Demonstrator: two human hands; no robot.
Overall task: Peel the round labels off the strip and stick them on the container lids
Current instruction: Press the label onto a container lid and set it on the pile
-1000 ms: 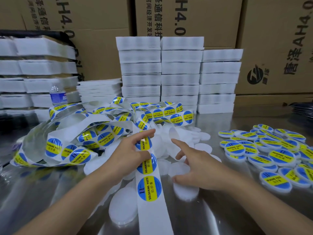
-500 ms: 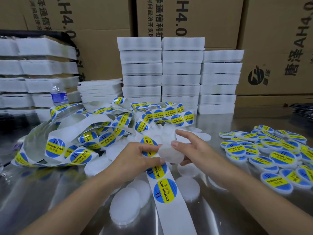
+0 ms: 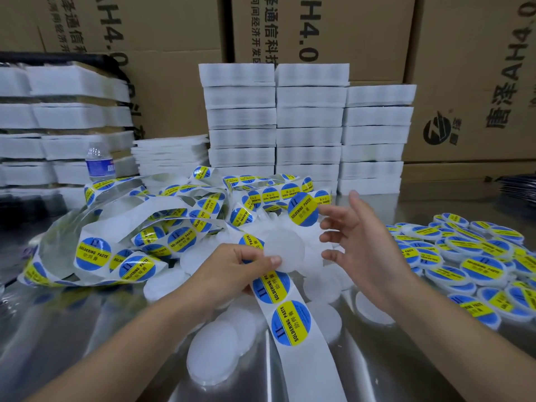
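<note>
Right hand (image 3: 365, 242) has lifted off blank lid (image 3: 285, 250) since earlier frame. Head view: I see its fingers spread and loose, round label (image 3: 303, 208) clinging at index fingertip. Left hand (image 3: 232, 268) pinches lid's edge, lid face tilted toward me, above label strip (image 3: 293, 323). Strip's long axis runs from left hand toward me.

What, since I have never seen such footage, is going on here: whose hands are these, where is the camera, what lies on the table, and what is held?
One camera worn on a person's head looks down at their bare hands; no machine. The left hand pinches a blank lid and the label strip. The right hand, fingers spread, has a peeled label at its fingertip. On the metal table lie more blank lids, and on the right labelled lids.
</note>
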